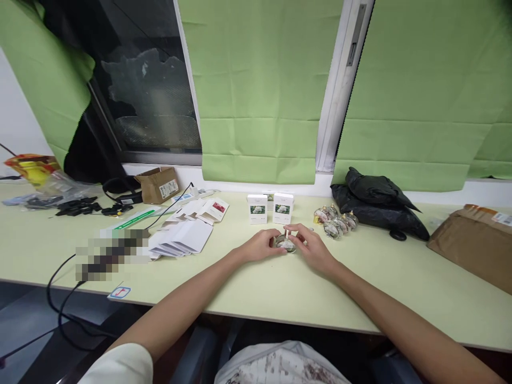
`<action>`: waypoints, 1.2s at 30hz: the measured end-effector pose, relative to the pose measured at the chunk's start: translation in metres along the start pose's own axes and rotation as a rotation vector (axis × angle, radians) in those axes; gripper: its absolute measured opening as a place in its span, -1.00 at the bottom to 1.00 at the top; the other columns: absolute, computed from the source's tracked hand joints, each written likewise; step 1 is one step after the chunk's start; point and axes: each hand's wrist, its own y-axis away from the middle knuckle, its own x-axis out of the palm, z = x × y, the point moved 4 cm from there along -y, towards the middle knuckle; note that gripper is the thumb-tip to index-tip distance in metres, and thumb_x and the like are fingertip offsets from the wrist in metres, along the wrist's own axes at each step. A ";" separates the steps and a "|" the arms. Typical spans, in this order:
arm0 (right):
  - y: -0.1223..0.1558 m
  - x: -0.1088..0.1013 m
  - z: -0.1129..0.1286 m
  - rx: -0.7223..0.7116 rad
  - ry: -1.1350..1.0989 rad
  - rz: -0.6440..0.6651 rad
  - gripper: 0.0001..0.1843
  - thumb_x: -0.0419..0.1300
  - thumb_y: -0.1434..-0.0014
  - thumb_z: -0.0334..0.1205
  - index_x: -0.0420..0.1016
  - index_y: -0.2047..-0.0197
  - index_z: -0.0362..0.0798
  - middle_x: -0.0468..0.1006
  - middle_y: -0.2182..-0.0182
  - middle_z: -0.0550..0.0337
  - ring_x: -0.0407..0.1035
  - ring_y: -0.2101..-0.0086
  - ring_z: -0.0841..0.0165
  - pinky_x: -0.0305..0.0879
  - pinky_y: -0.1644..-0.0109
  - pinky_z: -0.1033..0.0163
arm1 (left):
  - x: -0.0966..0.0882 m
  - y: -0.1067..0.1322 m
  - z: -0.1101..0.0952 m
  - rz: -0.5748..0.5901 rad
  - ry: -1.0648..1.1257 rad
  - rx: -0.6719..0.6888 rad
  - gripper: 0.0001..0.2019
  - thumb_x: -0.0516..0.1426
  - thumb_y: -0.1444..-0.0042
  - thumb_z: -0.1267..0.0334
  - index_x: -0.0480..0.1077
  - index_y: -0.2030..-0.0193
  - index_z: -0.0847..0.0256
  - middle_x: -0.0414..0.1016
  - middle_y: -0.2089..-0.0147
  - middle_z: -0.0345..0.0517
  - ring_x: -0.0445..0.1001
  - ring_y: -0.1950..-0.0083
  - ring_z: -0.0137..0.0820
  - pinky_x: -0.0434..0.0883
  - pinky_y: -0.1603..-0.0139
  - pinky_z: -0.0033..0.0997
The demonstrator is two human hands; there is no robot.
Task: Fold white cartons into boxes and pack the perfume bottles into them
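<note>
Over the middle of the table, a small round glass bottle [286,246] with a short neck is between my two hands. My left hand [260,246] grips its left side, thumb and fingers curled around the edge. The fingers of my right hand [311,247] pinch the neck at the top; whether a small part is held there is too fine to make out. Just behind stand white boxes with a flower picture, a left one [257,217] and a right one [283,216], with another partly hidden between them. To the right lies a group of similar round bottles [332,230], some with gold tops.
Flat white cartons [192,238] are piled to the left, beside a blurred dark object with black cables [60,304]. A small open cardboard box [158,186] stands near the window. Black plastic bags [368,205] and a large brown parcel [472,242] lie on the right.
</note>
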 end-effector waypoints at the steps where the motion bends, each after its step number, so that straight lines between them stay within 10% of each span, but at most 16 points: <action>1: -0.001 0.001 0.000 0.019 -0.033 -0.010 -0.66 0.05 -0.47 -0.02 0.45 -0.20 0.11 0.60 -0.01 0.13 0.40 0.32 0.33 0.34 0.18 0.19 | 0.000 0.000 -0.001 -0.003 -0.005 0.002 -0.57 0.29 -0.12 -0.14 0.47 0.14 0.21 0.36 0.40 -0.26 0.26 0.41 -0.43 0.14 0.40 -0.42; 36: -0.002 0.005 0.002 -0.045 0.055 -0.067 -0.76 0.01 -0.49 -0.04 0.43 -0.02 0.08 0.60 -0.03 0.08 0.50 0.02 0.18 0.38 -0.01 0.12 | 0.002 -0.001 0.001 -0.004 -0.028 0.003 -0.58 0.30 -0.13 -0.11 0.48 0.10 0.22 0.38 0.39 -0.24 0.30 0.40 -0.42 0.16 0.39 -0.41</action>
